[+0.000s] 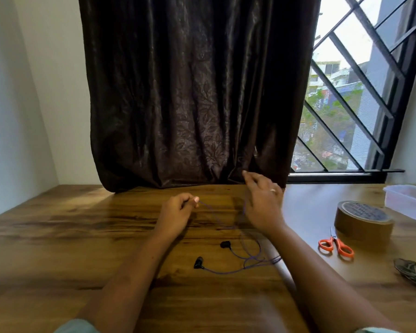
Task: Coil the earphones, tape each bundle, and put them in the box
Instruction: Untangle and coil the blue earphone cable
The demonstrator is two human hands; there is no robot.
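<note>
The earphones [199, 262] are laid out well left of the tape [364, 219], their cord end is pinched by the left hand [177, 211], and the right hand [262, 204], nearer the tape, is held loose-fingered, its grasp not discernible.

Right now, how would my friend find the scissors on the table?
Look at the wooden table, on its right side below the window. Beside the big brown tape roll lie the scissors. They alone have bright orange handles.

Bare tabletop [58, 236] gives room at left; tape roll [364, 221], scissors [336, 245] and box [408, 200] stand at right.
</note>
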